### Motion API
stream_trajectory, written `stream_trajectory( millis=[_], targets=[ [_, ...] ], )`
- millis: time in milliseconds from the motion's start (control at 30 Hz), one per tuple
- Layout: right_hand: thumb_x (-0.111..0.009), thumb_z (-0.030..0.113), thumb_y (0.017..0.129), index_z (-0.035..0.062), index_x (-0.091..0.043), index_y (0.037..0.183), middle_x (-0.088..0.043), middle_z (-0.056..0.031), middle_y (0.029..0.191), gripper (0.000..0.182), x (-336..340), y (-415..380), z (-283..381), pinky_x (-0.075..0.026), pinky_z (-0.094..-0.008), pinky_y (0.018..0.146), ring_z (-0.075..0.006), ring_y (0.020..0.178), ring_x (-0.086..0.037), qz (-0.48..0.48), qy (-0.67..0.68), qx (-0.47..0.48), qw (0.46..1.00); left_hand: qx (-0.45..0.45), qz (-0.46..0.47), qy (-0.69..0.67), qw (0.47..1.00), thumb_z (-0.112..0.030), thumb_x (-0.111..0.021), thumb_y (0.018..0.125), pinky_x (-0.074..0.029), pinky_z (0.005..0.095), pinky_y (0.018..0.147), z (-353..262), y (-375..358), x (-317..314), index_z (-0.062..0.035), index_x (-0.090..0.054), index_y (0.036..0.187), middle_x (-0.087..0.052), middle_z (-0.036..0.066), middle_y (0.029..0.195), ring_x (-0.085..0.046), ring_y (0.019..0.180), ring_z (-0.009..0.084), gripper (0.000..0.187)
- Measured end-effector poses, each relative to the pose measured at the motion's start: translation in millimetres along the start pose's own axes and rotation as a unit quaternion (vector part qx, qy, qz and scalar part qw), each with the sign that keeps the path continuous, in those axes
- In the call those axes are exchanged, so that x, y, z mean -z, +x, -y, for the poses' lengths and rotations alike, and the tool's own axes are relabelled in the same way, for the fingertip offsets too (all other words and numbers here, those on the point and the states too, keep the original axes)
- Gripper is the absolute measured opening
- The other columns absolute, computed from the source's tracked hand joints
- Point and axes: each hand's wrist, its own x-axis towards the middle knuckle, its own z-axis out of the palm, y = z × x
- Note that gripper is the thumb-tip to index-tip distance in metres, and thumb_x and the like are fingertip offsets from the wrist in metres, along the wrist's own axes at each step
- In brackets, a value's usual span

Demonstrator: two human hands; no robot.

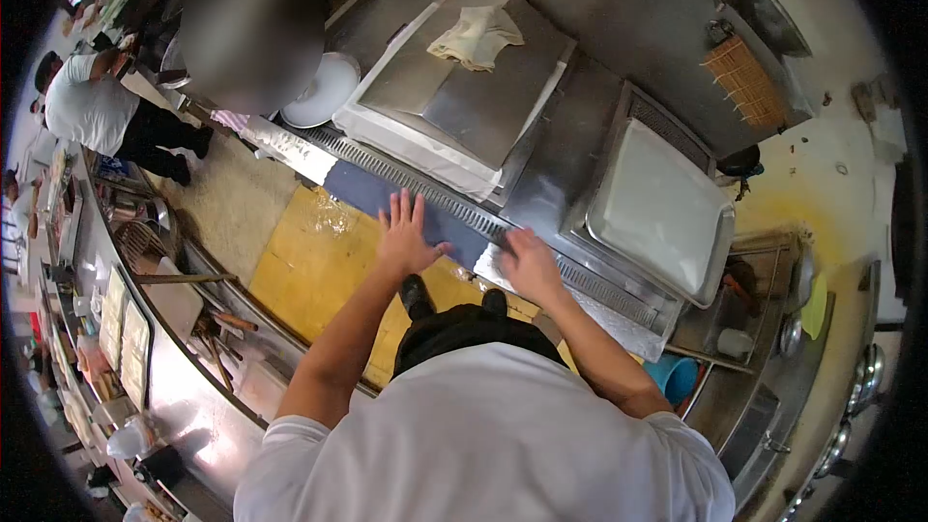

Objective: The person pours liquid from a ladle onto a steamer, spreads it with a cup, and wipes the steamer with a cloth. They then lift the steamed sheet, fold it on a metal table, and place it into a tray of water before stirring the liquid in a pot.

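My left hand (408, 240) is open, its fingers spread and pointing away from me, over the blue-grey front strip of the steel counter. Nothing is in it. To its right, my right hand (529, 263) is slightly blurred, its fingers loosely bent and apart, beside the slotted drain channel (435, 187) along the counter's front edge. No object shows in this hand either. Beyond the hands stands a large steel box-shaped lid (464, 87) with white cloth (416, 147) around its base. A crumpled cream cloth (476, 37) lies on top.
A rectangular pan with a pale surface (662, 208) sits at the right. Near the far left end of the counter are white plates (324, 87) and a person with a blurred head. Another person (92, 106) stands farther left. Behind me runs a steel worktable (208, 416); a blue bucket (674, 377) stands right.
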Motion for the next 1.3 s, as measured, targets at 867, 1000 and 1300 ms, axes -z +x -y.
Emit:
stream_trajectory(
  millis=[867,1000,1300],
  targets=[
    [-0.077,0.023,0.086,-0.002,-0.075,0.085,-0.072,-0.0095,0.074,0.025,65,64,124,-0.052,-0.0339,0.067,-0.017,0.072,-0.066,0.121,0.28,0.037,0.952,0.049,-0.164,-0.357,0.918,-0.026,-0.076,0.087,-0.044,0.0457,0.111,-19,-96,15,-0.004,-0.069,0.124,-0.057,0.025,0.141,-0.054,0.131,0.0411,0.043],
    [-0.076,0.022,0.087,-0.0004,-0.076,0.087,-0.075,-0.0148,0.085,0.023,12,81,221,-0.054,-0.0359,0.078,-0.0249,0.085,-0.072,0.052,0.306,0.242,0.919,0.05,-0.248,-0.408,0.877,-0.021,-0.076,0.087,-0.046,0.0457,0.108,48,-121,40,-0.0041,-0.074,0.114,-0.059,0.025,0.14,-0.058,0.127,0.0406,0.032],
    [-0.078,0.023,0.085,-0.0011,-0.075,0.081,-0.075,-0.0197,0.096,0.024,-70,188,268,-0.056,-0.0403,0.081,-0.0354,0.09,-0.071,-0.009,0.289,0.209,0.934,0.269,-0.303,-0.348,0.845,-0.03,-0.08,0.087,-0.049,0.0398,0.104,200,-253,41,-0.0023,-0.071,0.122,-0.06,0.022,0.142,-0.06,0.127,0.0348,0.046]
  ],
)
